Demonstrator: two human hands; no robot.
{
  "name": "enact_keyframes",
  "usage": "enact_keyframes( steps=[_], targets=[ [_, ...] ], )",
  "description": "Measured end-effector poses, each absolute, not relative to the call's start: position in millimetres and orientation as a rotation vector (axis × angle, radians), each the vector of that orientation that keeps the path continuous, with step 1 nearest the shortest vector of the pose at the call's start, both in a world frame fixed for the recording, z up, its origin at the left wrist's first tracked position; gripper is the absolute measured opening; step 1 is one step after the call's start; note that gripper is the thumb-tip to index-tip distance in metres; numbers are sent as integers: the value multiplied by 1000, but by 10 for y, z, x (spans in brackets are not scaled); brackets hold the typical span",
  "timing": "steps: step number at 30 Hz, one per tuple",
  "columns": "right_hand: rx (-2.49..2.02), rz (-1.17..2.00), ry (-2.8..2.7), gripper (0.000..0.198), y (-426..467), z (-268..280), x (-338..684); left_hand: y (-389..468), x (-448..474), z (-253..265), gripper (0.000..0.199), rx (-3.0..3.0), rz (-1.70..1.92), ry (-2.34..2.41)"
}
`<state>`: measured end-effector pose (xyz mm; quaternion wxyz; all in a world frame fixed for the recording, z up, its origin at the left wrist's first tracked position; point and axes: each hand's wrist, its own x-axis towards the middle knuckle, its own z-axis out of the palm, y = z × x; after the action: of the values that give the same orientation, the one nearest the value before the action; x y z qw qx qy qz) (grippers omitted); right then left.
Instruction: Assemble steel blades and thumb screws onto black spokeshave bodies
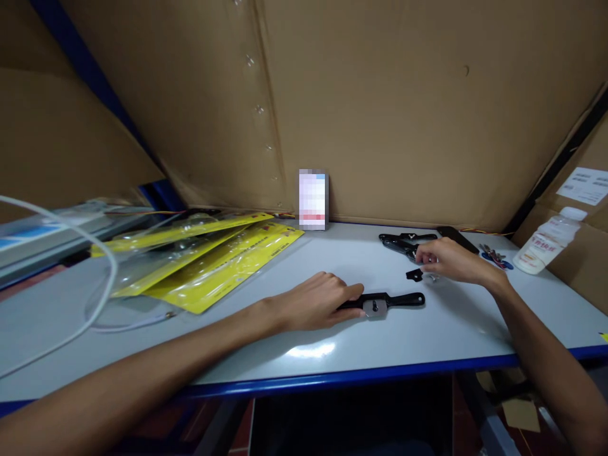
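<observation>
Left hand (317,301) pins spokeshave (384,303), blade fitted; right hand (451,261) pinches a small part beside loose black cap (414,275), not yet mounted.

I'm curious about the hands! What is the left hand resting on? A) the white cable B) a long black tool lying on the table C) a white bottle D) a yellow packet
B: the left hand lies over one end of the black tool on the table, while the yellow packets, white bottle and white cable lie away from it.
</observation>
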<state>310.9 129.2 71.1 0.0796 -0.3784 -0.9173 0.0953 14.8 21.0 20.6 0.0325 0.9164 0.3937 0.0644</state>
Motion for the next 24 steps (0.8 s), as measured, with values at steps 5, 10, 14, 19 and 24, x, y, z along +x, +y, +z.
enact_keyframes(
  steps=[5, 10, 14, 19, 24],
  targets=[
    [-1175, 262, -2829, 19, 1466, 474, 3130, 206, 144, 209, 37, 2840, 167, 1222],
    [-1183, 510, -2886, 1, 1542, 441, 3096, 200, 158, 234, 28, 2828, 98, 1246],
    [-1186, 793, -2871, 5, 1589, 454, 3131, 198, 163, 241, 27, 2821, 112, 1252],
    [-1150, 876, -2822, 8, 1600, 463, 3141, 201, 155, 229, 29, 2841, 155, 1223],
    [-1033, 807, -2673, 12, 1414, 579, 3001, 209, 159, 221, 28, 2844, 142, 1233]
  ],
)
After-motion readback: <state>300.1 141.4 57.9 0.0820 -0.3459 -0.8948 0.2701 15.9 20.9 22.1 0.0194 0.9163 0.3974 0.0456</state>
